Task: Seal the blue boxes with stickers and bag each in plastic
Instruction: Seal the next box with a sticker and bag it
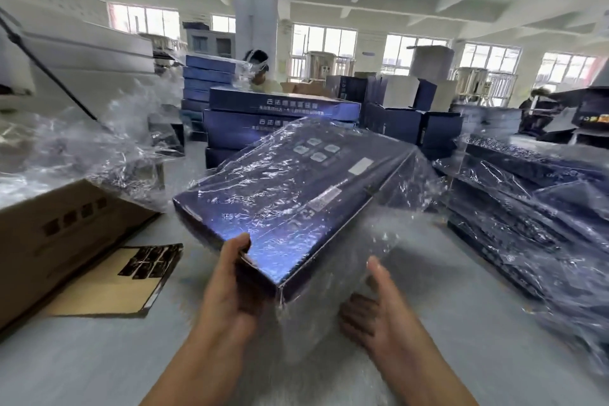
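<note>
A long dark blue box (296,188) hangs tilted above the table, its far end raised, with a clear plastic bag (372,250) pulled over most of it. My left hand (230,277) grips the box's near left corner, thumb on top. My right hand (372,310) is under the loose plastic at the near right, fingers spread; whether it pinches the film is unclear. A sticker sheet with dark labels (148,262) lies on brown cardboard at the left.
A brown carton (56,234) stands at the left with crumpled plastic (82,145) above it. Bagged blue boxes (527,208) pile up at the right. Unbagged blue boxes (280,109) are stacked behind. A person (260,72) sits beyond the stacks.
</note>
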